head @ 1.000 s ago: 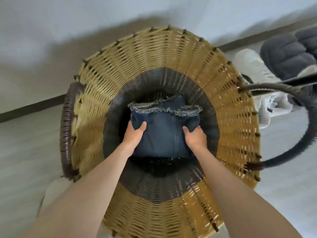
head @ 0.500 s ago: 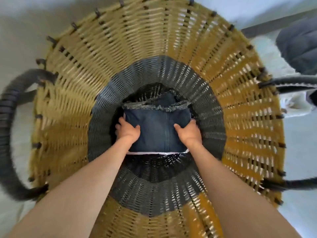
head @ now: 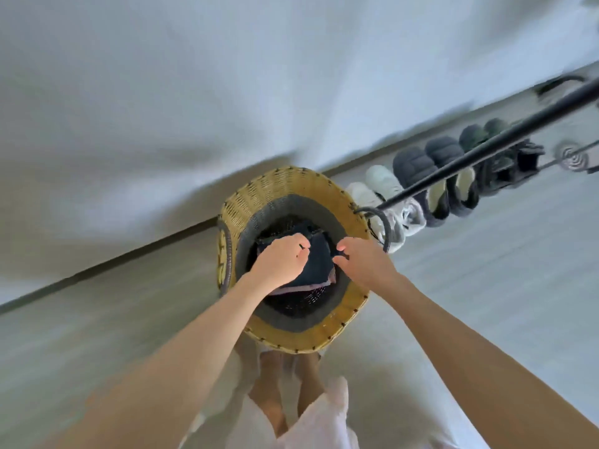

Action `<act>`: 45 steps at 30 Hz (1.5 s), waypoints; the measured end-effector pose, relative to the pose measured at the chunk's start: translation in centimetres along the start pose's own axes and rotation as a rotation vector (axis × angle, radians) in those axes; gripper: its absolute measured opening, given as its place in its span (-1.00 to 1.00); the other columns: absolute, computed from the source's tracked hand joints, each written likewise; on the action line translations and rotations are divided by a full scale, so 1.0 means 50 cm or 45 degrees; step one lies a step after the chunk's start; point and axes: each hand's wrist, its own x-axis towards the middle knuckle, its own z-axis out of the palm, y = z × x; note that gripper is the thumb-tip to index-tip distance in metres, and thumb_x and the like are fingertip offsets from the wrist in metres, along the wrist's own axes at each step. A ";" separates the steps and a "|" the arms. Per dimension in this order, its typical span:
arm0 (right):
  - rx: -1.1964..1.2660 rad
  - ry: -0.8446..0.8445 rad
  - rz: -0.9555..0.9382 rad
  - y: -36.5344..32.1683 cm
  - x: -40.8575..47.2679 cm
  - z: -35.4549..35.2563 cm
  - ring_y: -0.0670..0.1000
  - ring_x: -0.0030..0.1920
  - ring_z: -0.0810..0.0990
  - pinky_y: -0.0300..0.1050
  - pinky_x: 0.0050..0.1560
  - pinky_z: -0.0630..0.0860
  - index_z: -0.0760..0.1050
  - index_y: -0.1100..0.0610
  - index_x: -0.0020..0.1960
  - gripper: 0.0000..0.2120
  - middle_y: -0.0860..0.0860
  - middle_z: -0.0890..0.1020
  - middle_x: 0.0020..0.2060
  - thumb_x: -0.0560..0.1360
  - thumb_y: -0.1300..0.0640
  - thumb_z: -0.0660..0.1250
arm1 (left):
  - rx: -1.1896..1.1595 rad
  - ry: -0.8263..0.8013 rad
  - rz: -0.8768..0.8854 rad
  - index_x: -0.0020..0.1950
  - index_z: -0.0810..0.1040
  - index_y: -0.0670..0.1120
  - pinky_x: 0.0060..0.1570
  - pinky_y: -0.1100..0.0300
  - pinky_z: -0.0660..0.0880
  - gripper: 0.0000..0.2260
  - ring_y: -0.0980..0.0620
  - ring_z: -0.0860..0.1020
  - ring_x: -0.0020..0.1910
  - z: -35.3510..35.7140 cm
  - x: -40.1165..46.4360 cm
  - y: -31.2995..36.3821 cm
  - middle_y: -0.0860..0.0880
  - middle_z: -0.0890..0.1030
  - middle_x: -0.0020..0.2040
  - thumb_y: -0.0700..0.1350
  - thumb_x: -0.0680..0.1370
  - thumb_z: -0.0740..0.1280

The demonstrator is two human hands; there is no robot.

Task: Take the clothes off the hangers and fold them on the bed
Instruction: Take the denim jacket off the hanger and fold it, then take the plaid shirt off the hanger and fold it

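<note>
A folded dark denim garment (head: 319, 264) lies at the bottom of a round wicker basket (head: 353, 306) with a yellow rim and a grey inner band. A pale pink edge of another garment (head: 304, 288) shows under the denim. My left hand (head: 282, 259) hovers above the basket's left half with its fingers curled in, holding nothing. Over the right half, my right hand (head: 364, 262) has loosely spread fingers and is also empty. Both hands are well above the denim. No hanger is in view.
The basket stands on a pale floor against a white wall (head: 194, 92). A row of slippers and shoes (head: 418, 166) lines the wall to the right. A black rail (head: 486, 150) crosses above them, ending near the basket's dark handle (head: 385, 228). My feet (head: 285, 384) are just behind the basket.
Both hands have let go of the folded denim and risen out of the basket. The view has pulled back and up, so the basket looks much smaller.
</note>
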 end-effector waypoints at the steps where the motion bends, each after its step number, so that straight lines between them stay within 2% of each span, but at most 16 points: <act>1: 0.021 0.013 0.019 -0.008 -0.050 -0.041 0.10 0.22 0.49 -0.05 0.16 0.43 0.42 0.09 0.31 -0.67 0.06 0.53 0.23 0.58 0.03 0.18 | 0.040 0.030 0.074 0.30 0.45 -0.08 0.01 0.05 0.51 -0.72 -0.01 0.58 0.01 -0.033 -0.038 0.034 -0.06 0.60 0.15 -0.09 0.64 0.10; 6: -0.025 0.109 -0.016 -0.025 -0.252 -0.236 0.11 0.15 0.54 0.00 0.16 0.47 0.46 0.13 0.25 -0.67 0.10 0.59 0.15 0.55 0.01 0.20 | 0.155 0.228 0.339 0.28 0.48 -0.07 0.03 0.24 0.37 -0.72 0.00 0.51 0.11 -0.178 -0.176 0.214 -0.02 0.54 0.23 -0.13 0.65 0.06; 10: -0.138 0.241 -0.059 -0.028 -0.397 -0.402 0.09 0.10 0.57 -0.05 0.07 0.43 0.48 0.15 0.25 -0.67 0.08 0.59 0.15 0.58 0.02 0.18 | 0.229 0.388 0.532 0.26 0.47 -0.06 0.10 0.19 0.43 -0.74 0.02 0.52 0.11 -0.258 -0.273 0.389 -0.01 0.53 0.21 -0.11 0.65 0.07; 13: -0.128 0.320 -0.092 -0.015 -0.475 -0.487 0.08 0.17 0.51 -0.07 0.16 0.42 0.47 0.13 0.25 -0.68 0.03 0.55 0.19 0.58 0.01 0.19 | 0.270 0.500 0.679 0.25 0.47 -0.03 0.12 0.22 0.44 -0.75 0.04 0.53 0.10 -0.292 -0.330 0.483 0.03 0.54 0.20 -0.11 0.64 0.10; 16: -0.112 0.434 -0.140 0.018 -0.566 -0.557 0.08 0.12 0.48 -0.12 0.13 0.39 0.51 0.04 0.05 -0.82 -0.05 0.56 0.01 0.57 -0.02 0.21 | 0.295 0.642 0.804 0.22 0.50 -0.03 0.08 0.21 0.45 -0.77 0.04 0.55 0.03 -0.321 -0.389 0.573 0.02 0.56 0.16 -0.12 0.63 0.12; 20: -0.102 0.524 -0.153 0.057 -0.664 -0.621 0.07 0.23 0.49 -0.07 0.26 0.41 0.43 0.11 0.31 -0.62 0.04 0.52 0.25 0.58 -0.06 0.20 | 0.280 0.849 0.942 0.21 0.52 -0.05 0.01 0.20 0.43 -0.77 0.03 0.54 0.02 -0.342 -0.458 0.665 0.05 0.55 0.12 -0.15 0.62 0.14; 22: -0.145 0.624 -0.165 0.092 -0.739 -0.688 0.03 0.01 0.58 -0.13 0.04 0.49 0.42 0.15 0.33 -0.59 0.08 0.57 0.15 0.59 -0.07 0.17 | 0.316 1.049 1.095 0.19 0.53 -0.08 -0.03 0.23 0.41 -0.77 0.02 0.53 0.05 -0.358 -0.502 0.753 0.02 0.55 0.10 -0.20 0.61 0.15; 24: -0.141 0.742 -0.161 0.119 -0.788 -0.748 -0.11 -0.31 0.48 -0.26 -0.27 0.44 0.43 0.17 0.30 -0.59 0.07 0.61 0.05 0.59 -0.07 0.16 | 0.375 1.245 1.273 0.13 0.56 -0.13 -0.08 0.23 0.41 -0.78 -0.01 0.54 0.04 -0.383 -0.537 0.826 -0.03 0.56 0.07 -0.26 0.58 0.18; 26: -0.113 0.808 -0.162 0.135 -0.824 -0.800 -0.12 -0.30 0.50 -0.24 -0.25 0.48 0.42 0.16 0.31 -0.60 0.06 0.61 0.10 0.59 -0.07 0.17 | 0.467 1.434 1.427 0.08 0.57 -0.17 -0.11 0.21 0.43 -0.76 -0.07 0.56 0.00 -0.414 -0.565 0.888 -0.07 0.57 0.04 -0.24 0.56 0.14; 28: -0.095 0.902 -0.154 0.149 -0.858 -0.857 0.00 -0.17 0.60 -0.07 -0.07 0.58 0.43 0.15 0.31 -0.61 0.09 0.64 0.05 0.60 -0.05 0.17 | 0.573 1.614 1.531 0.08 0.56 -0.18 -0.04 0.12 0.48 -0.68 -0.12 0.56 0.05 -0.452 -0.583 0.953 -0.13 0.56 0.07 -0.18 0.53 0.05; 29: -0.074 0.948 -0.153 0.151 -0.876 -0.892 0.03 -0.21 0.61 -0.05 -0.08 0.58 0.45 0.14 0.29 -0.64 0.11 0.66 -0.01 0.60 -0.04 0.17 | 0.610 1.710 1.544 0.10 0.55 -0.19 0.05 0.05 0.48 -0.67 -0.16 0.53 0.13 -0.477 -0.594 0.991 -0.16 0.54 0.12 -0.18 0.53 0.04; 32: -0.071 1.090 -0.129 0.166 -0.901 -0.989 -0.04 -0.48 0.43 -0.16 -0.38 0.42 0.46 0.13 0.25 -0.68 0.03 0.61 -0.31 0.60 -0.01 0.16 | 0.679 1.999 1.519 0.29 0.45 -0.20 0.32 -0.15 0.32 -0.64 -0.27 0.31 0.38 -0.550 -0.609 1.086 -0.24 0.41 0.34 -0.25 0.51 0.14; 35: -0.103 1.271 -0.051 0.189 -0.910 -1.073 -0.07 -0.46 0.43 -0.17 -0.35 0.43 0.44 0.13 0.30 -0.65 -0.05 0.51 -0.41 0.60 -0.01 0.15 | 0.712 2.166 1.376 0.45 0.25 -0.21 0.41 -0.21 0.13 -0.46 -0.30 0.12 0.48 -0.617 -0.624 1.164 -0.28 0.20 0.48 -0.27 0.47 0.25; 38: -0.144 1.389 0.039 0.227 -0.916 -1.143 -0.08 -0.30 0.51 -0.17 -0.27 0.47 0.32 0.11 0.41 -0.59 -0.04 0.58 -0.18 0.61 -0.01 0.14 | 0.733 2.259 1.228 0.49 0.15 -0.26 0.43 -0.22 0.08 -0.39 -0.31 0.07 0.49 -0.660 -0.629 1.227 -0.31 0.12 0.50 -0.25 0.46 0.26; 41: -0.142 1.506 0.153 0.278 -0.924 -1.212 0.09 0.18 0.51 0.01 0.08 0.53 0.22 0.13 0.47 -0.51 0.11 0.44 0.33 0.60 -0.02 0.15 | 0.734 2.328 1.095 0.49 0.14 -0.29 0.43 -0.23 0.06 -0.40 -0.32 0.06 0.49 -0.673 -0.626 1.290 -0.33 0.09 0.50 -0.19 0.48 0.24; 45: -0.127 1.648 0.351 0.334 -0.938 -1.294 0.21 0.38 0.28 0.20 0.30 0.34 0.18 0.15 0.48 -0.49 0.15 0.31 0.40 0.59 -0.01 0.15 | 0.774 2.415 0.846 0.51 0.07 -0.27 0.44 -0.25 0.02 -0.38 -0.27 0.03 0.51 -0.674 -0.610 1.332 -0.31 0.04 0.52 -0.10 0.51 0.19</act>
